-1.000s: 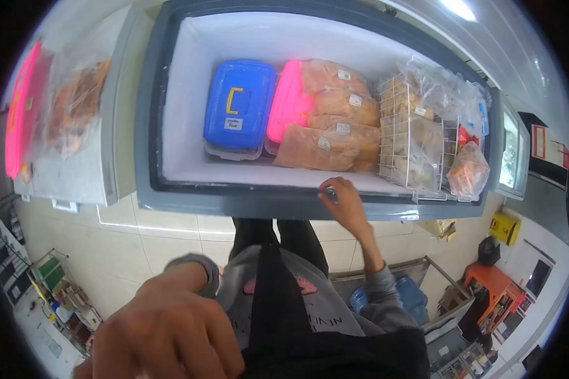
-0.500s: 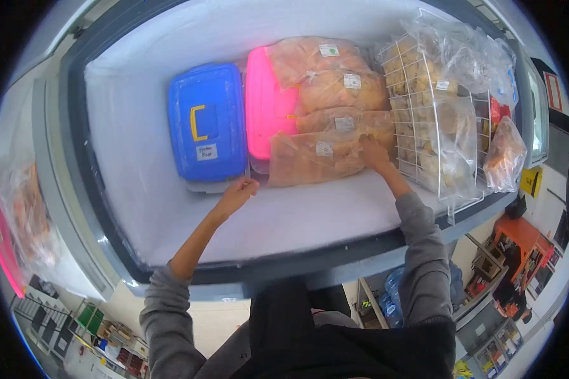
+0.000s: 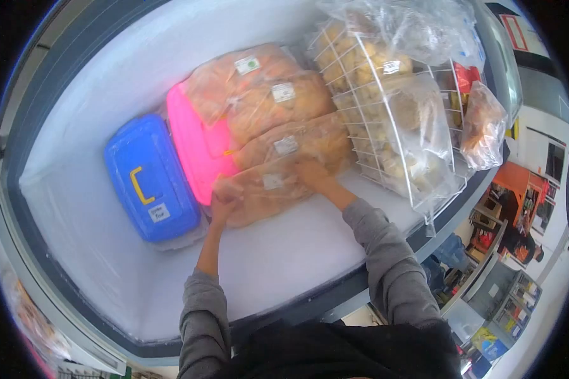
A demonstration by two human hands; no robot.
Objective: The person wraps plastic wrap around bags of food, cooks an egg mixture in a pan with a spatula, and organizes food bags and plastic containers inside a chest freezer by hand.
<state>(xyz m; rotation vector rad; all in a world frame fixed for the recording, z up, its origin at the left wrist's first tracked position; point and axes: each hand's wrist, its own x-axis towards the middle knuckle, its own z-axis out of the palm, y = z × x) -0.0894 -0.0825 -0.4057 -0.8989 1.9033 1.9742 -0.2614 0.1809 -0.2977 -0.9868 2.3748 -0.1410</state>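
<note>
Inside the chest freezer, my left hand [image 3: 225,205] is closed at the left end of the nearest clear bag of orange-brown food [image 3: 253,205]. My right hand [image 3: 312,173] touches the upper edge of that same bag near its white label, with its fingertips partly hidden. Three more labelled bags lie behind it in a row, among them a middle bag [image 3: 322,142]. They overlap a pink lid [image 3: 193,142], left of which sits a blue lid [image 3: 148,180] with a yellow handle.
A white wire basket [image 3: 385,107] with bagged food stands at the freezer's right, a small bag [image 3: 485,126] beside it. The freezer's dark rim [image 3: 297,294] runs in front of me. A person [image 3: 526,246] is in the background at right.
Both hands have come down into the freezer and onto the nearest bag. My left hand moved from beside the blue lid to the bag's left end. The view has turned and shifted.
</note>
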